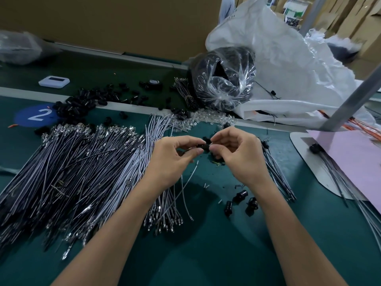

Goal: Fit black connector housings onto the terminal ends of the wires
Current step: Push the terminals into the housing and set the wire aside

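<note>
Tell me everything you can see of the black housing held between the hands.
The black connector housing is small, dark and plastic-looking, mostly hidden in the grip. It is raised above the green table, pinched between the left hand and the right hand. Its openings, and whether a wire is seated, cannot be seen.

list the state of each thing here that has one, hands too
left hand, pinches the wire
right hand, pinches the connector housing
connector housing, held up between both hands' fingertips; seating hidden
wire, trailing down from the left hand
wire pile, loose, spread on the table
loose housings, lying flat, no wires in them
clear bag, crumpled, on its side
white device, screen dark
</note>
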Available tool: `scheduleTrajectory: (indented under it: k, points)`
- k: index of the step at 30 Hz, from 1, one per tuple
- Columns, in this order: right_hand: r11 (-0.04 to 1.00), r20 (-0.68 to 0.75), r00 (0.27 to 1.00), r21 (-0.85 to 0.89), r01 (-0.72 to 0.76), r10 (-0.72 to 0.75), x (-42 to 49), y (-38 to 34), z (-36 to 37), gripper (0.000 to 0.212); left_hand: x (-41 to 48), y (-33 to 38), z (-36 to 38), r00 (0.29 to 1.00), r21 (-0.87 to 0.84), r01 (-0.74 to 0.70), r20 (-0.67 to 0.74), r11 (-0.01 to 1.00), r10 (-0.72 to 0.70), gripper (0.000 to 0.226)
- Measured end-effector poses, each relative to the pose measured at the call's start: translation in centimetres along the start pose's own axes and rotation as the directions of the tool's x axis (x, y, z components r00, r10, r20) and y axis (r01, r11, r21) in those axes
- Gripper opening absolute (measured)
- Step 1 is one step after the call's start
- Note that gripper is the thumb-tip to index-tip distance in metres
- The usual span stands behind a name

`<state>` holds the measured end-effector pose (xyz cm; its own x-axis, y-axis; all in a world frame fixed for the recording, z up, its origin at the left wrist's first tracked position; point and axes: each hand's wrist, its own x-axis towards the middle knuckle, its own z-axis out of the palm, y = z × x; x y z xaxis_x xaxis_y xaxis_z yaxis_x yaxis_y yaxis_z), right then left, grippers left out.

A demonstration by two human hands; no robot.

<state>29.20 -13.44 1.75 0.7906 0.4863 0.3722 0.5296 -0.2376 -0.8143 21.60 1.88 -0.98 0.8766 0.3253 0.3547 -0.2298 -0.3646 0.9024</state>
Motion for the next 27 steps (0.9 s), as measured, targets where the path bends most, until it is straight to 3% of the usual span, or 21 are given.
scheduleTrajectory:
  k: [8, 12, 14, 19, 27]
  points:
    - [0.956, 0.147, 0.988, 0.282, -0.078, 0.038, 0.1, 0.8, -1.3, 0.015, -0.3, 0.1, -0.2, 0.996, -0.029, -0.02, 0.081, 0.999, 0.022, 0.02]
    - [0.935, 0.214, 0.976, 0.337, -0.109, 0.036, 0.0, 1.1, -1.8, 0.005, -0.4, 0.2, 0.0, 0.994, -0.091, -0.04, 0.097, 0.995, 0.049, 0.024]
    - [0.931, 0.235, 0.971, 0.345, -0.118, 0.035, -0.1, 1.2, -1.8, 0.012, -0.6, 0.3, 0.1, 0.994, -0.126, -0.03, 0.103, 0.992, 0.043, 0.025]
    - [0.895, 0.224, 0.974, 0.429, -0.125, 0.028, -0.4, 1.4, -1.5, 0.013, -0.8, 0.5, 0.1, 0.991, -0.246, 0.0, 0.127, 0.969, 0.032, 0.029]
    - [0.869, 0.222, 0.975, 0.482, -0.115, 0.006, -0.8, 1.3, -1.1, 0.012, -1.0, 0.5, 0.3, 0.99, -0.282, 0.012, 0.139, 0.959, 0.028, 0.034]
